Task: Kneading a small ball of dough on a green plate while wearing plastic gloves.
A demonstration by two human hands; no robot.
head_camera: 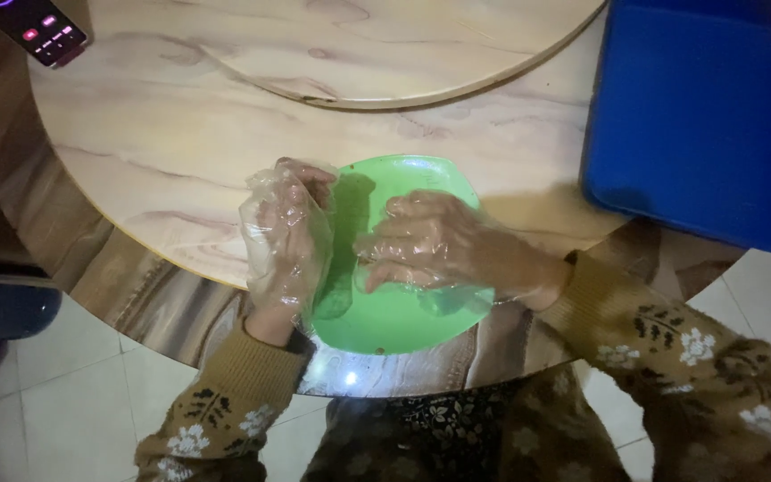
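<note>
Both hands in thin clear plastic gloves, over a green plate [385,312] at the near edge of the round wooden bench [180,161]; left hand [286,234] part curled, gripping plate's left rim; right hand [430,243] fingers bent, tugging the left glove, resting on plate; blue bin [698,116] far right; dark remote [42,31] far left corner.

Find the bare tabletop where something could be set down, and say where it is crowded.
Bare wood lies between the dark remote control and the round wooden turntable, and left of the gloved left hand. The near edge is crowded: both hands over the green plastic plate, blue plastic bin beside.
</note>
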